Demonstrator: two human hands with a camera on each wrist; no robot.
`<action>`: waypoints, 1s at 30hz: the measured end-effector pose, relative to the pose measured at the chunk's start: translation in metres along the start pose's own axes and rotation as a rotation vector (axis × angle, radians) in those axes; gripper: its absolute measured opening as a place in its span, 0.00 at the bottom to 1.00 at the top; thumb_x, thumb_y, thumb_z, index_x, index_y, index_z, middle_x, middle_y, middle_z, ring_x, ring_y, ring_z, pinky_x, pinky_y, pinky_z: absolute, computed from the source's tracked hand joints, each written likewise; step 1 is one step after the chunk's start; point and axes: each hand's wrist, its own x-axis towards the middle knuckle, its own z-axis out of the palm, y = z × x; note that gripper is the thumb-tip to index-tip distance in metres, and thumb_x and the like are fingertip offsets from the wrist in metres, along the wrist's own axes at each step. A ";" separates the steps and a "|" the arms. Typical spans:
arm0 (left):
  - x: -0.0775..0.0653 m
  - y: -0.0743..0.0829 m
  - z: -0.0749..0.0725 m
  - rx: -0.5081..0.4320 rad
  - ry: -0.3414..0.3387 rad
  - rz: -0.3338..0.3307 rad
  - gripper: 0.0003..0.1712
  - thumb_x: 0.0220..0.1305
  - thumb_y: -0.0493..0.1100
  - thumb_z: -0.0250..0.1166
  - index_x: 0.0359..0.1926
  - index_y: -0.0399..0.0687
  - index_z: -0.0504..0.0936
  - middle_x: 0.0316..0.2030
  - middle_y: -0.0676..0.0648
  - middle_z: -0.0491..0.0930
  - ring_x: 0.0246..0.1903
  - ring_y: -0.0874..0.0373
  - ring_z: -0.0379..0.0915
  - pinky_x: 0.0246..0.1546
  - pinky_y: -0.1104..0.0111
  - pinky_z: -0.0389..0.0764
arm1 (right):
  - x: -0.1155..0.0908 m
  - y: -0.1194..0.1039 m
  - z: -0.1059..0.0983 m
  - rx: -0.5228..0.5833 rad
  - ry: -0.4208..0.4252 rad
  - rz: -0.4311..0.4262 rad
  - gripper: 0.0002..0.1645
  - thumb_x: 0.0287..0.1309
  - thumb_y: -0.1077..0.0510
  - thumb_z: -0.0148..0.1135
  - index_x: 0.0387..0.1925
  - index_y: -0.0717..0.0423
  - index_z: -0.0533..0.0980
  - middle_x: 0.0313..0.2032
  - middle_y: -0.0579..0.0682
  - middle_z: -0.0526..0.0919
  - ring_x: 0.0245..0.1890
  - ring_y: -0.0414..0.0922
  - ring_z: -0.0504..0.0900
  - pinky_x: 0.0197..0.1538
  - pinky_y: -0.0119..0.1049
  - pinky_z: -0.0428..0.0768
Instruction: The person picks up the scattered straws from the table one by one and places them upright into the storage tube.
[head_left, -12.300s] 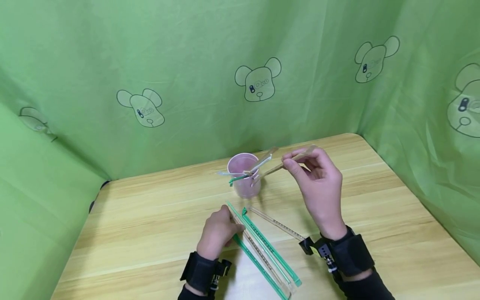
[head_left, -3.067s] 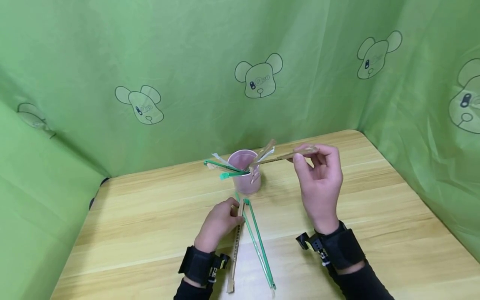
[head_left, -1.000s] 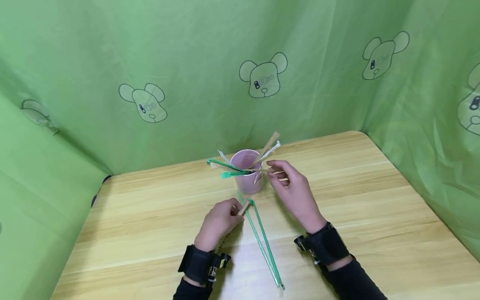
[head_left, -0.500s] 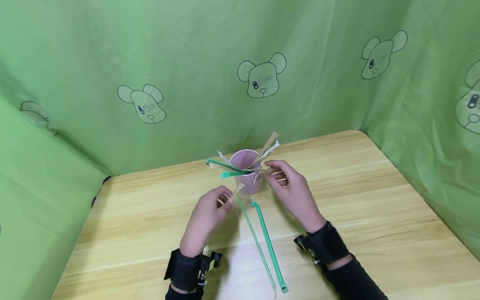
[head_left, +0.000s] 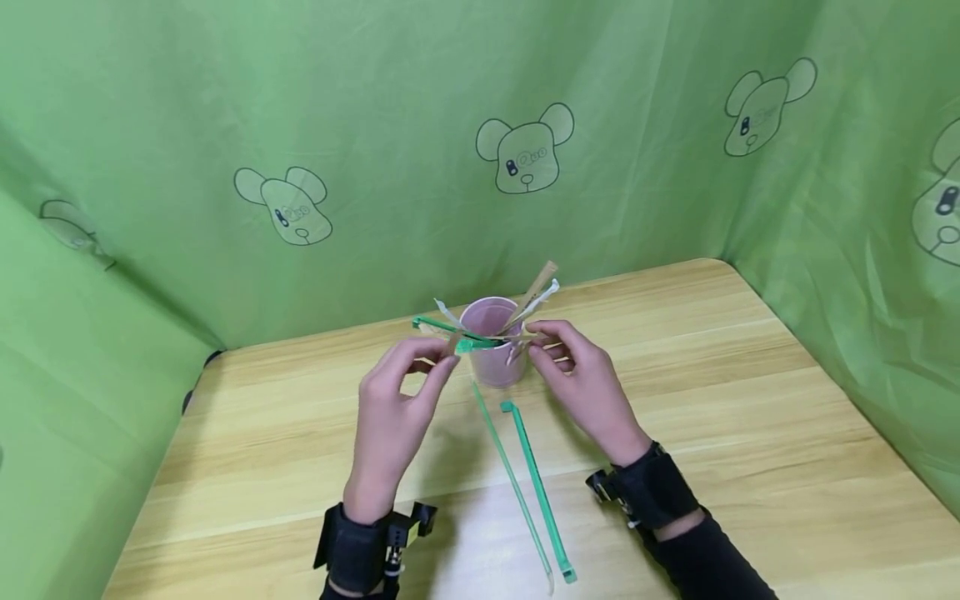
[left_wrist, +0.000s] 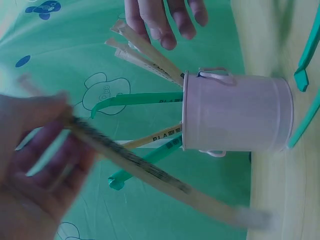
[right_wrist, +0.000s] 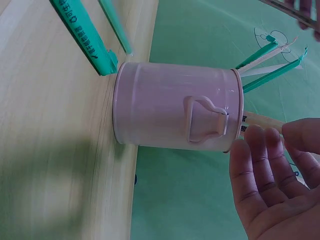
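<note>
My left hand (head_left: pixel 390 408) pinches the upper end of a brown paper-wrapped straw (left_wrist: pixel 155 172), beside the pink cup (head_left: pixel 498 369). In the left wrist view this straw slants in front of the cup, its lower end blurred. At the cup's right rim, my right hand (head_left: pixel 583 379) holds the end of another brown wrapped straw (right_wrist: pixel 263 121) between thumb and finger; the straw's other end is inside the cup. Several more wrapped straws lean out of the cup, among them a green one (left_wrist: pixel 135 99) and a white one (head_left: pixel 546 296).
Two green straws lie on the wooden table (head_left: pixel 262 467) in front of the cup: a wider wrapped one (head_left: pixel 540 492) and a thinner one (head_left: pixel 512 479). The cup has small side handles (right_wrist: pixel 206 120). A green cloth backdrop (head_left: pixel 390 167) rises behind and at both sides.
My left hand has lifted the brown straw from the table and carried it up to the cup's left side. The right hand has stayed at the rim over the last second.
</note>
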 end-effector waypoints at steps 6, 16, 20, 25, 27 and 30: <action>0.003 0.005 0.000 -0.155 0.247 0.139 0.13 0.63 0.21 0.71 0.47 0.28 0.83 0.45 0.38 0.86 0.44 0.50 0.85 0.50 0.61 0.86 | 0.001 0.001 0.000 -0.003 -0.006 0.014 0.18 0.74 0.63 0.66 0.62 0.55 0.81 0.50 0.51 0.88 0.47 0.45 0.86 0.49 0.38 0.86; 0.000 0.003 0.012 -0.383 0.440 0.047 0.14 0.64 0.20 0.69 0.47 0.18 0.75 0.45 0.32 0.82 0.46 0.45 0.83 0.49 0.59 0.86 | 0.001 0.003 0.000 -0.009 -0.024 0.030 0.18 0.75 0.64 0.64 0.62 0.53 0.81 0.50 0.52 0.88 0.48 0.45 0.86 0.49 0.40 0.86; -0.003 -0.007 0.017 -0.356 0.379 -0.013 0.13 0.65 0.21 0.69 0.49 0.23 0.78 0.46 0.33 0.82 0.48 0.45 0.83 0.49 0.60 0.86 | 0.000 0.003 -0.001 -0.011 -0.022 0.031 0.18 0.75 0.64 0.64 0.62 0.54 0.81 0.50 0.52 0.88 0.48 0.46 0.86 0.49 0.40 0.86; -0.006 -0.019 0.023 -0.191 0.312 -0.012 0.12 0.68 0.28 0.71 0.51 0.36 0.89 0.46 0.41 0.88 0.48 0.49 0.86 0.47 0.62 0.87 | 0.001 0.004 -0.001 0.012 -0.037 0.038 0.19 0.75 0.68 0.60 0.63 0.58 0.79 0.50 0.57 0.88 0.46 0.50 0.87 0.48 0.39 0.86; -0.007 -0.022 0.025 -0.130 0.294 -0.014 0.12 0.68 0.29 0.72 0.52 0.38 0.90 0.45 0.45 0.90 0.46 0.50 0.87 0.47 0.64 0.87 | 0.001 0.006 0.000 0.019 -0.049 0.047 0.21 0.75 0.69 0.58 0.65 0.58 0.78 0.49 0.58 0.87 0.45 0.53 0.87 0.48 0.39 0.86; -0.010 -0.028 0.028 -0.083 0.270 -0.044 0.13 0.69 0.31 0.72 0.53 0.39 0.91 0.45 0.47 0.90 0.45 0.51 0.88 0.46 0.66 0.87 | 0.001 0.006 0.000 0.021 -0.063 0.065 0.23 0.75 0.70 0.56 0.67 0.57 0.76 0.49 0.57 0.86 0.44 0.55 0.88 0.49 0.39 0.86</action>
